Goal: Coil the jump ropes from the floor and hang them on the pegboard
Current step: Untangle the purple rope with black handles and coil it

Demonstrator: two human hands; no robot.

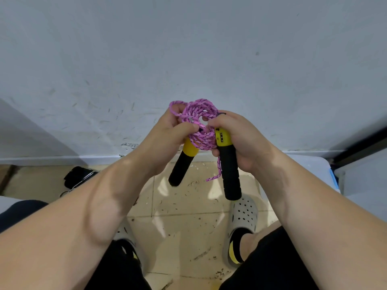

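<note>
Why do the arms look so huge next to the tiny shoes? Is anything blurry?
Head view: the wide-angle lens swells the forearms near the camera and shrinks the shoes; the pink jump rope, left hand and right hand look sharp; soft shadow darkens the wall at left, and the floor tiles show pale glare.

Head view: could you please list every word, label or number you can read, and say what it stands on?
Dark marking on the yellow top of the handle in the right hand: too small and blurred to read.
No other text shows.
</note>
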